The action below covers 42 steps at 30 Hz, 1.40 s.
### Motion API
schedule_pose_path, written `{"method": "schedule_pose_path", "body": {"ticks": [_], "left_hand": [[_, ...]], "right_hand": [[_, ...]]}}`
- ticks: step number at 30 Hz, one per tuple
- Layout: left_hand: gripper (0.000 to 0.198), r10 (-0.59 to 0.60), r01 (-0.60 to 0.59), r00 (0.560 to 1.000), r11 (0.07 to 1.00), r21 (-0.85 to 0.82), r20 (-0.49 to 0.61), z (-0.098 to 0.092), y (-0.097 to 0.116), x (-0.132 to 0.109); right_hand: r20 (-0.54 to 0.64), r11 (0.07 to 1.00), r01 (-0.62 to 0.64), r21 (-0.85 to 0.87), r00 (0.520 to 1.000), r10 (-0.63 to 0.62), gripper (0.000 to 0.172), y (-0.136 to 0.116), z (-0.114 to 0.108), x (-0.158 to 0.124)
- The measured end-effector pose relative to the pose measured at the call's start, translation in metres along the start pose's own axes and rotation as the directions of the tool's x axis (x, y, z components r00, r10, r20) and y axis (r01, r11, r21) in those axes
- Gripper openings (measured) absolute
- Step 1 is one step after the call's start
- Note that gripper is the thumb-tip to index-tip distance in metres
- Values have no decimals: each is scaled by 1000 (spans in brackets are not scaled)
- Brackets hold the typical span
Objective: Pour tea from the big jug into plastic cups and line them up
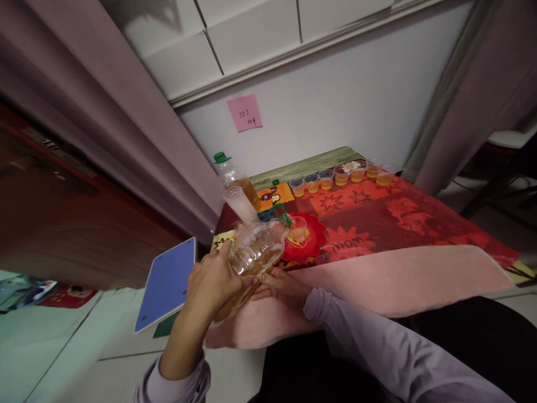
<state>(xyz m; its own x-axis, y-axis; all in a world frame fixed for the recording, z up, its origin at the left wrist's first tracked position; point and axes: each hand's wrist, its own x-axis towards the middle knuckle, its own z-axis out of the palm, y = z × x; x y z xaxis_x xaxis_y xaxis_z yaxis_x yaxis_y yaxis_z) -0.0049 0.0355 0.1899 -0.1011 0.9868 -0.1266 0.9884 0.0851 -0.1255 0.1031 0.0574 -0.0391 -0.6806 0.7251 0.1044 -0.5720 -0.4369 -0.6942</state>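
Both my hands hold a large clear plastic bottle [255, 249] of amber liquid, tipped with its neck to the upper right. My left hand [213, 277] is wrapped over its near left side. Fingers of my right hand [285, 286] grip it from the lower right. The bottle's mouth, with a green handle [281, 214] beside it, is over a clear plastic cup [298, 228]. That cup sits on a red scalloped plate [316, 252]. I cannot tell whether liquid is flowing.
Behind the bottle are a stack of clear cups [241, 202] and a second green-capped bottle [235, 173]. A row of several cups [341, 178] with yellow liquid lines the table's far side. A green cap [276, 182] lies nearby. A blue board [165, 285] is at the left.
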Motion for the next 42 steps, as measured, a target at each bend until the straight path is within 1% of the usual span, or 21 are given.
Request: {"method": "schedule_pose_path", "body": {"ticks": [10, 17, 20, 23, 26, 30, 36, 42], "left_hand": [[83, 6, -6, 1000, 1000, -3, -3, 3, -3, 1], [88, 3, -3, 1000, 1000, -2, 1, 7, -6, 2], [86, 4, -4, 1000, 1000, 3, -10, 8, -6, 3], [89, 2, -2, 1000, 1000, 5, 5, 7, -5, 3], [89, 6, -6, 1000, 1000, 2, 9, 5, -5, 2], [83, 10, -10, 1000, 1000, -10, -5, 6, -6, 1], [84, 19, -19, 1000, 999, -27, -5, 8, -8, 3], [80, 4, -4, 1000, 1000, -7, 7, 5, -5, 2]], "right_hand": [[6, 1000, 7, -17, 1000, -7, 66, 2, -1, 0], [8, 1000, 15, -22, 1000, -15, 57, 4, -2, 1], [17, 1000, 5, -24, 1000, -5, 60, 2, -2, 0], [11, 1000, 2, -12, 1000, -2, 65, 1, -2, 0], [9, 1000, 3, -13, 1000, -3, 67, 2, -2, 0], [19, 1000, 15, -22, 1000, -15, 67, 4, -3, 1], [32, 1000, 17, -17, 999, -17, 65, 5, -5, 1], [10, 1000, 7, -25, 1000, -7, 63, 3, -2, 0]]}}
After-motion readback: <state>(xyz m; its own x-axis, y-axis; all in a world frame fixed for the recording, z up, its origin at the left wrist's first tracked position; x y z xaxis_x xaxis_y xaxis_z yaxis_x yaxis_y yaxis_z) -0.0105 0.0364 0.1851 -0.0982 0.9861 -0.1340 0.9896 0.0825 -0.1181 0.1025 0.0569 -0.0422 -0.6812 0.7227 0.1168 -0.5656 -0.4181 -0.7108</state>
